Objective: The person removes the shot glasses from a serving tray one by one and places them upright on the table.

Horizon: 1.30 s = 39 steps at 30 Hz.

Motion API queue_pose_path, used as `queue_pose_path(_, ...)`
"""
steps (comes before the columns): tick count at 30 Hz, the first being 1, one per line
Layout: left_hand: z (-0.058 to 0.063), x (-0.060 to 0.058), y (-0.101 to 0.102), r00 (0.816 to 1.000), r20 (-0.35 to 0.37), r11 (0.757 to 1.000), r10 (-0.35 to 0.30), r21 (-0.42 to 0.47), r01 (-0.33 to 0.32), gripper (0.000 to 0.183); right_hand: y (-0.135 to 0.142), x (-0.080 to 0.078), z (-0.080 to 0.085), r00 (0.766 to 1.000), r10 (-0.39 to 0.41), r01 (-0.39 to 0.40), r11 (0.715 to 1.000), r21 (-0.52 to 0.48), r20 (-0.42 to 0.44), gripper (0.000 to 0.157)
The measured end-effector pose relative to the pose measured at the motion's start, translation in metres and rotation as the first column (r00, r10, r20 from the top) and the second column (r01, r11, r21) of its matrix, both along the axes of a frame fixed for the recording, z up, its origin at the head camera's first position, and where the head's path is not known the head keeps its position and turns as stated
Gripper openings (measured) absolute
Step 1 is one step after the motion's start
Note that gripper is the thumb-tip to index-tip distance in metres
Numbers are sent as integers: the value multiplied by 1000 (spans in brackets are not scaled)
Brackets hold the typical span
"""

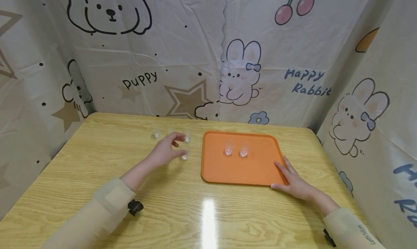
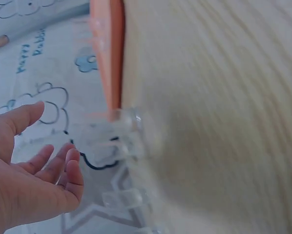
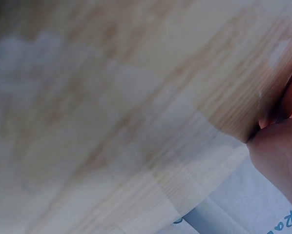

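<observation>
My left hand [image 1: 166, 150] hovers beside a small clear glass [image 1: 185, 156], thumb and fingers spread apart. In the left wrist view nothing lies between its thumb and fingers, and the glasses [image 2: 124, 199] stand beyond them. Behind the hand are more such glasses, one [image 1: 187, 137] by the fingertips and another [image 1: 157, 134] farther left. Two clear glasses, one on the left [image 1: 229, 148] and one on the right [image 1: 244, 150], stand upright on an orange tray [image 1: 215, 171]. With extended fingers my right hand [image 1: 294, 184] rests on the tray's front right corner; the right wrist view barely shows it.
The wooden table [image 1: 156, 212] carries everything. A printed cloth [image 1: 182, 53] hangs along its back and both sides. Bright light reflects off the tabletop [image 1: 208, 220] in front of the tray.
</observation>
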<state>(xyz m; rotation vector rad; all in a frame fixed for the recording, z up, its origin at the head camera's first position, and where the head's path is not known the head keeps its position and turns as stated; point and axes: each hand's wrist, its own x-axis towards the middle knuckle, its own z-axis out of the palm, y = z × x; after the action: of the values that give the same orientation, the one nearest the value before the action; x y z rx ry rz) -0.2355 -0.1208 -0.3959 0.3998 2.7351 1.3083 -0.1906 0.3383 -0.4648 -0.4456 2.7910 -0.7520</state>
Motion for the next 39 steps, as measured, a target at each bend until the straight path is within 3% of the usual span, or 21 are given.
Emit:
queue_pose_path(9, 15, 2, 32, 999, -3, 997, -39, 70, 39, 62, 1, 0, 0, 1000, 4, -4, 1000, -9, 3, 85)
queue_pose_path(14, 11, -3, 57, 1000, -2, 994, -27, 105, 27, 64, 1, 0, 1, 1000, 8, -8, 1000, -10, -4, 85)
queue_pose_path(22, -7, -18, 90, 1000, 28, 984, -14, 176, 9, 66, 2, -2, -1, 1000, 4, -4, 1000, -4, 0, 85)
queue_pose_path(32, -35, -37, 126, 994, 106, 980, -22, 199, 1, 66, 2, -2, -1, 1000, 4, -4, 1000, 0, 4, 85)
queue_pose_path(39, -46, -44, 146, 993, 118, 988, -23, 155, 4, 64, 3, -1, -2, 1000, 1, -1, 1000, 2, 6, 85)
